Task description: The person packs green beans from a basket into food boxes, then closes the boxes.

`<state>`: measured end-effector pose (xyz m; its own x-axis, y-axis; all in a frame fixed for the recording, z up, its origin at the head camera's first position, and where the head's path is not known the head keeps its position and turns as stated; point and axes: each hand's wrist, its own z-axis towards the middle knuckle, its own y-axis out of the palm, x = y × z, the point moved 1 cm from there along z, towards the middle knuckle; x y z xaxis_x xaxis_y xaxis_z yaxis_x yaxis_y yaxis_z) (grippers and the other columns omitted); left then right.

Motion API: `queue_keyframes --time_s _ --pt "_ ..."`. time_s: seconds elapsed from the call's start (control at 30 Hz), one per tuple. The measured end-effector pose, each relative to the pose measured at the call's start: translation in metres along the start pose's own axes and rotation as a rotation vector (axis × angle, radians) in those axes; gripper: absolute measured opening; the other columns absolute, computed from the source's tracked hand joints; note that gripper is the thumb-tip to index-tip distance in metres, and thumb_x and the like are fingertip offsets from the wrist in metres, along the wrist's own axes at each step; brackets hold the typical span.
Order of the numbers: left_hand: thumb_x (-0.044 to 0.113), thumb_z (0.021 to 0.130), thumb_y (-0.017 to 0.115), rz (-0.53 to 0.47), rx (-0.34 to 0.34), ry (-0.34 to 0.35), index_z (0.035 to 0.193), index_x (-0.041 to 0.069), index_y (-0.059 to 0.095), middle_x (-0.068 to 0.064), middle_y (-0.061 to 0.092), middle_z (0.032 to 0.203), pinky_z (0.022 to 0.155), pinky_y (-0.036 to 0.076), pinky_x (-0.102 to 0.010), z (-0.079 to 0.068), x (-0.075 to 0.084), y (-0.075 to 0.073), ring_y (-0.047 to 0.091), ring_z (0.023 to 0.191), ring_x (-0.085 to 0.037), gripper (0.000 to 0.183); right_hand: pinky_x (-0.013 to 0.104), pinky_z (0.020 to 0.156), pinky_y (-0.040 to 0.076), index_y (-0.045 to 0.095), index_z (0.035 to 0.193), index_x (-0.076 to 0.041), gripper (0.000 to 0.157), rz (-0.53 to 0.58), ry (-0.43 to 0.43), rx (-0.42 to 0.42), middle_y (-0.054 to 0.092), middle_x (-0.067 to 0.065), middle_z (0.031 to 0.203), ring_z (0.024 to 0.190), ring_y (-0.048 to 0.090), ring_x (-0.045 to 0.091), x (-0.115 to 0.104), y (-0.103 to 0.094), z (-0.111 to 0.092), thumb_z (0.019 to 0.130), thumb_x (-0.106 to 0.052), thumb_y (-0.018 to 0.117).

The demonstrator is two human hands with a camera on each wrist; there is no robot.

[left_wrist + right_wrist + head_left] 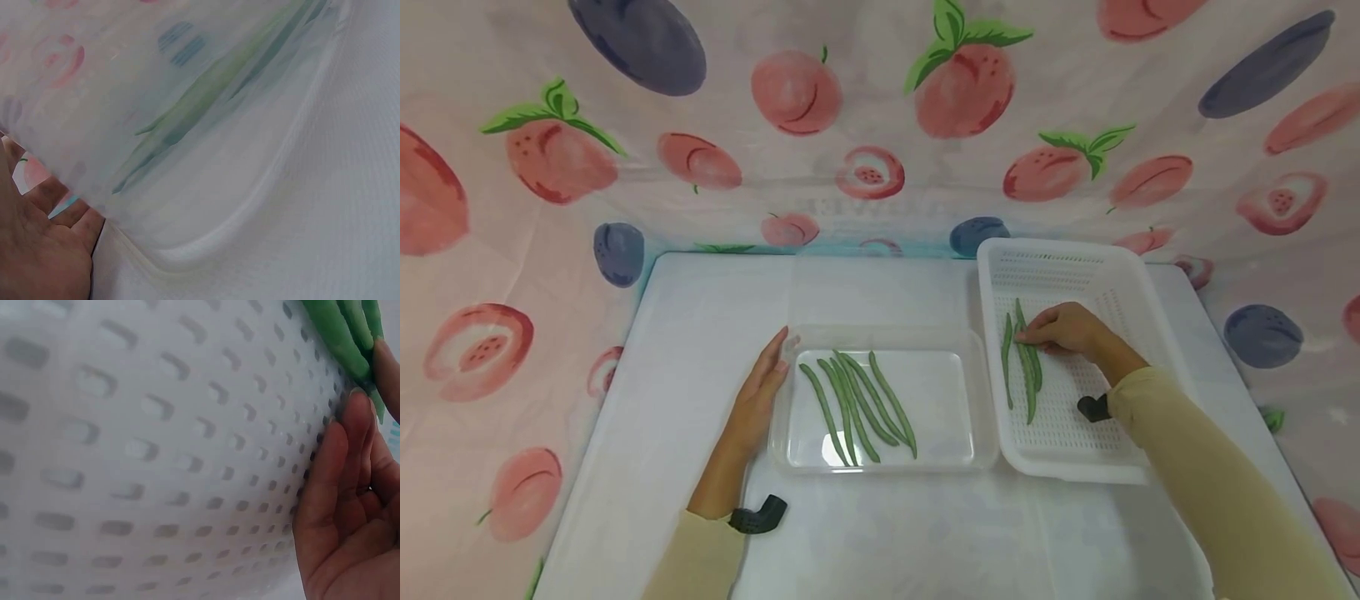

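A clear plastic container (pixel 936 400) holds several green beans (pixel 844 400) lying side by side. Against its left wall rests my left hand (pixel 754 408), fingers extended along the side; the left wrist view shows beans (pixel 200 100) blurred through the wall. To the right is a white perforated basket (pixel 1067 244) with a few green beans (pixel 1007 362) near its left side. Inside it, my right hand (pixel 1070 327) pinches a green bean (pixel 1027 379) between thumb and fingers, close to the basket floor. In the right wrist view, the fingertips meet the ends of the beans (pixel 340 337).
Both containers stand side by side on a white-covered table (pixel 880 533), nearly touching. A fruit-printed curtain (pixel 737 100) hangs behind and along both sides. Each wrist wears a small black device, such as the left one (pixel 760 515).
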<state>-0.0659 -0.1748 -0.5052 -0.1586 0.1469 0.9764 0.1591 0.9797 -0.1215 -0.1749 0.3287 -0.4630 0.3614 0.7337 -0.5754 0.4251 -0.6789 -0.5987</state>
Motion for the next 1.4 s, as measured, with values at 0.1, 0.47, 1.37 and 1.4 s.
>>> queue_keyframes --time_s 0.1,0.47,1.37,1.4 --pt "0.053 0.107 0.039 -0.001 0.003 0.002 0.159 0.046 0.027 0.014 0.019 0.170 0.114 0.035 -0.066 0.000 -0.001 0.000 0.021 0.157 -0.029 0.054 0.024 0.072 0.056 0.071 0.111 -0.001 0.054 -0.005 0.005 -0.006 0.066 -0.003 0.087 0.082 0.062 0.013 0.000 0.000 0.000 0.081 -0.042 0.087" --pt "0.050 0.108 0.038 -0.003 -0.002 0.009 0.159 0.048 0.026 0.017 0.019 0.169 0.113 0.037 -0.065 0.000 -0.001 0.000 0.022 0.157 -0.028 0.052 0.023 0.077 0.055 0.068 0.117 0.000 0.047 0.054 -0.002 -0.067 0.066 -0.003 0.097 0.088 0.061 0.012 0.002 -0.005 0.000 0.089 -0.035 0.081" --pt "0.051 0.108 0.038 0.000 -0.002 0.000 0.158 0.050 0.026 0.017 0.019 0.169 0.115 0.035 -0.065 -0.001 0.000 0.000 0.021 0.157 -0.026 0.051 0.032 0.084 0.060 0.047 0.132 0.000 0.045 0.235 -0.038 -0.230 0.062 0.006 0.110 0.098 0.064 0.015 -0.027 -0.005 -0.030 0.103 -0.030 0.062" --pt "0.051 0.108 0.038 0.000 -0.002 0.001 0.158 0.050 0.026 0.017 0.019 0.169 0.115 0.035 -0.065 -0.001 0.000 0.000 0.021 0.157 -0.026 0.051 0.033 0.084 0.059 0.046 0.133 0.000 0.044 0.245 -0.043 -0.235 0.061 0.006 0.110 0.097 0.064 0.016 -0.029 -0.005 -0.032 0.104 -0.030 0.061"
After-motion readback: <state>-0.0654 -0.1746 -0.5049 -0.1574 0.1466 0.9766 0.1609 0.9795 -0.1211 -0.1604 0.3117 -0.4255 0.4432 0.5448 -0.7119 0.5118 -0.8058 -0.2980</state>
